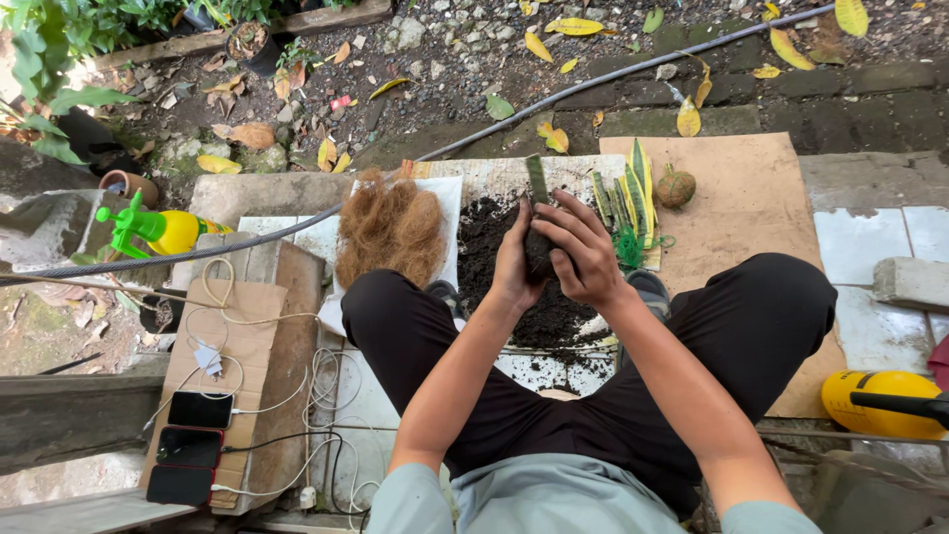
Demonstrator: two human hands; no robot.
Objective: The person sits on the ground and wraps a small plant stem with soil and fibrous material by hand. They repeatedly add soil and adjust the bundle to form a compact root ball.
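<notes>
Nearest, three dark phones (191,447) lie in a row on a cardboard sheet (237,346) at lower left, white cables (326,396) looping beside them. Centre: left hand (514,262) and right hand (585,252), both curled and pressed together around a dark soil ball (539,252) from which a stiff green leaf cutting (536,180) stands upright; right fingers (571,220) wrap over the top of the ball. Held above a heap of loose black soil (494,247) spread on a white sheet (447,198) between the person's knees. Left of the heap: a clump of brown coconut fibre (390,229). Right of it: several striped green leaf cuttings (625,198), green twine (633,245), and one finished fibre-wrapped ball (676,188) on brown cardboard (751,198). Far left: yellow spray bottle (163,229) with green nozzle. Beyond: a dark hose (613,74) crossing gravel and fallen leaves.
</notes>
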